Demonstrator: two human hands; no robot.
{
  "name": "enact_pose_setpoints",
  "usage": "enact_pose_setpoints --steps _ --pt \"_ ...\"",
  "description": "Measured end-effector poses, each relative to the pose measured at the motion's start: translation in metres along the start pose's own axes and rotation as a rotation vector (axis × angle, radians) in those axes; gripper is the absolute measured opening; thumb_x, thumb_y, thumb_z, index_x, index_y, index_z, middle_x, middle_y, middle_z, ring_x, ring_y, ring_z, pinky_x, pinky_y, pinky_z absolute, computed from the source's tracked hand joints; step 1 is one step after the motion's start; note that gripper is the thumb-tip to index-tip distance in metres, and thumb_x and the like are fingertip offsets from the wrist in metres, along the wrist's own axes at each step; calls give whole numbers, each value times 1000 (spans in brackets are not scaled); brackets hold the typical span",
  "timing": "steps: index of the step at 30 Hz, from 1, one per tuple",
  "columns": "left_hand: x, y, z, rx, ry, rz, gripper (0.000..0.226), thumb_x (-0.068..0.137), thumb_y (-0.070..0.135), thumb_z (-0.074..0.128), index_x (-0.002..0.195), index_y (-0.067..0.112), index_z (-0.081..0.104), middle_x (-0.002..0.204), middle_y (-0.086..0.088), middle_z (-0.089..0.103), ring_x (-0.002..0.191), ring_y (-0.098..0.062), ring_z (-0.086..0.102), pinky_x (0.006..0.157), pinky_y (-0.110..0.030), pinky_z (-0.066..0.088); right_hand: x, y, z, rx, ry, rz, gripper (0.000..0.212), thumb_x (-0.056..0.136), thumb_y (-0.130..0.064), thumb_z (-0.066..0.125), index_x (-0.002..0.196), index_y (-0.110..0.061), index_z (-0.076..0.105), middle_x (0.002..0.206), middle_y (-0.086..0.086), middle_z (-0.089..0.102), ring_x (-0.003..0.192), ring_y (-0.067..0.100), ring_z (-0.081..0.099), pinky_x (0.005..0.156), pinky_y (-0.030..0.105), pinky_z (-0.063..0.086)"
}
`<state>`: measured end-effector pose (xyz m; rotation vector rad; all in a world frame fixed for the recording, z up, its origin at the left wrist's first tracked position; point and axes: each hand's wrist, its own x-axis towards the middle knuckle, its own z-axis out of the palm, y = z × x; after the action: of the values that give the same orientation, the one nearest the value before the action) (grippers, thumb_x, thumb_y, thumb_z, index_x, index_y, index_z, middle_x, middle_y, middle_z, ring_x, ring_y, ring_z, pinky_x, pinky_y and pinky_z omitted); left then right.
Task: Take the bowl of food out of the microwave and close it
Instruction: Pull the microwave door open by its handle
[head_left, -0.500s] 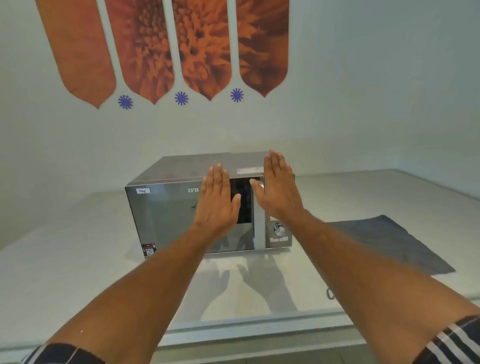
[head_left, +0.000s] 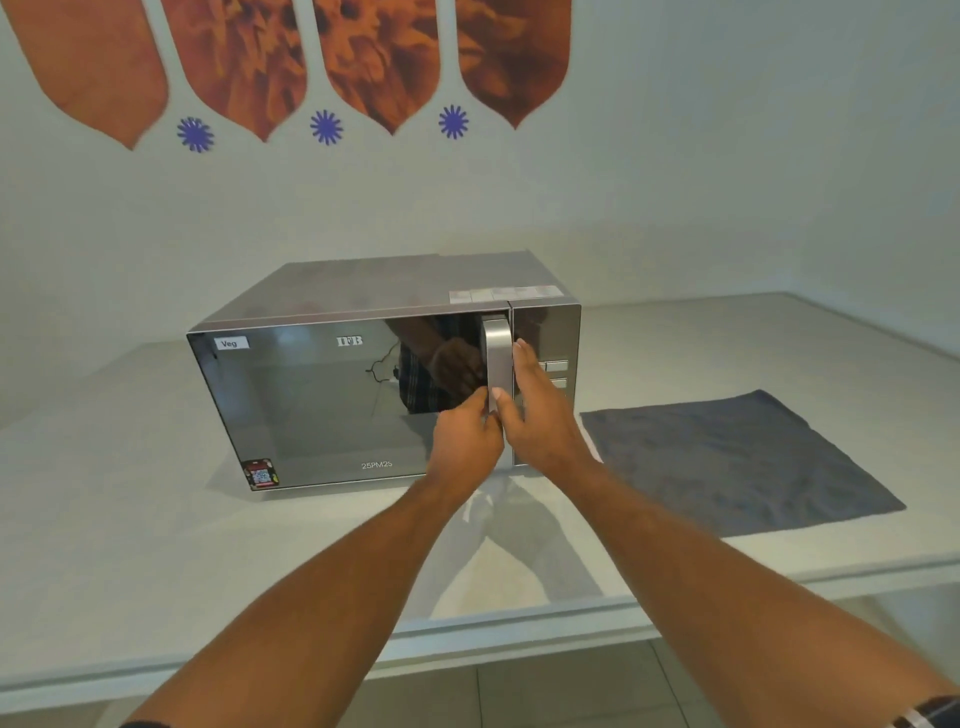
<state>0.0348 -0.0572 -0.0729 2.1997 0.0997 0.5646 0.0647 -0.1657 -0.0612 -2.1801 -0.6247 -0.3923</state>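
Note:
A silver microwave (head_left: 322, 405) with a dark mirrored door stands on the white counter, and its door is shut. Its upright silver door handle (head_left: 497, 353) runs down the door's right side. My left hand (head_left: 465, 441) curls its fingers on the handle's lower end from the left. My right hand (head_left: 540, 415) wraps the handle from the right, thumb pressed on its front. The bowl of food is hidden behind the closed door.
A dark grey cloth (head_left: 737, 462) lies flat on the counter (head_left: 130, 545) to the right of the microwave. The control panel (head_left: 556, 364) sits just right of the handle. A wall with orange petal decals rises behind. The counter's front edge is near me.
Both hands were spread flat in front of the microwave; now they have closed on the door handle. The view has moved closer to the microwave.

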Motion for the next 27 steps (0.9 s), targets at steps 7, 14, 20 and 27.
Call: enact_pose_setpoints --steps 7,14,20,27 --pt "7 -3 20 -252 60 -244 27 99 30 56 112 11 71 95 -7 73 82 -17 63 95 -47 58 8 -1 1 367 16 279 40 103 -30 52 140 -18 56 140 5 62 127 27 59 106 39 47" --pt "9 -2 20 -288 74 -324 25 98 28 59 108 10 74 91 -4 72 80 -17 62 96 -44 57 13 -7 -2 392 -6 364 35 102 -28 54 134 -16 62 138 6 64 124 29 60 108 40 44" --pt "-3 -3 17 -216 94 -320 24 97 33 60 100 13 73 81 1 65 73 -15 58 90 -43 59 2 -8 -3 358 -8 361 36 99 -31 58 131 -17 65 133 5 68 120 28 63 108 44 48" --pt "-58 10 0 -246 107 -124 31 96 28 64 122 12 63 100 6 69 93 -17 67 88 -33 56 -32 -15 -13 532 232 317 28 98 -38 58 113 -20 73 99 -7 74 95 16 72 90 35 60"
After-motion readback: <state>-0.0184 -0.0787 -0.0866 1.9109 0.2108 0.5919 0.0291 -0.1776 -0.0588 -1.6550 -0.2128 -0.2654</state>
